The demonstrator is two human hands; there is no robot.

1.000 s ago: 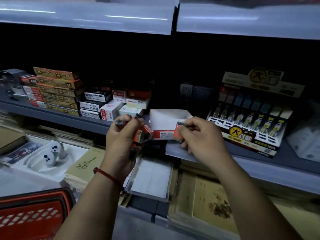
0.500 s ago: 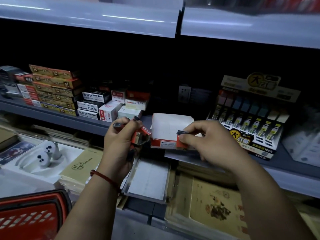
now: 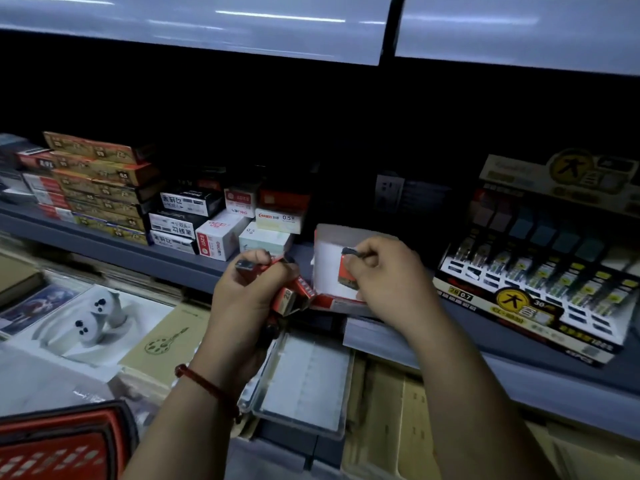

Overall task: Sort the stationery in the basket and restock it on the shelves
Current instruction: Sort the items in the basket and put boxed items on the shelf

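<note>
Basket: red plastic mesh basket [image 3: 52, 448] — lower left, below the grey metal shelf [image 3: 104, 244].
Left hand [image 3: 249, 296]: fingers curled round a bunch of small red packs [image 3: 294, 297].
Box: open white-and-red cardboard box [image 3: 329, 261] at the shelf's front edge.
Right hand [image 3: 388, 275]: pinches a single small red pack [image 3: 347, 277] — inside the box.

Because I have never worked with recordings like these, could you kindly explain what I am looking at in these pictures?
There is no machine here: a person is working with bare hands, and every picture comes from one wide-angle camera worn on their head, looking forward and down. The left hand holds a bunch of small red packs in its grip. The right hand pinches one more red pack at an open white-and-red box standing on the grey shelf. Stacked stationery boxes sit further left on that shelf, and a pencil-lead display stands to the right. The red basket shows at the bottom left corner.
</note>
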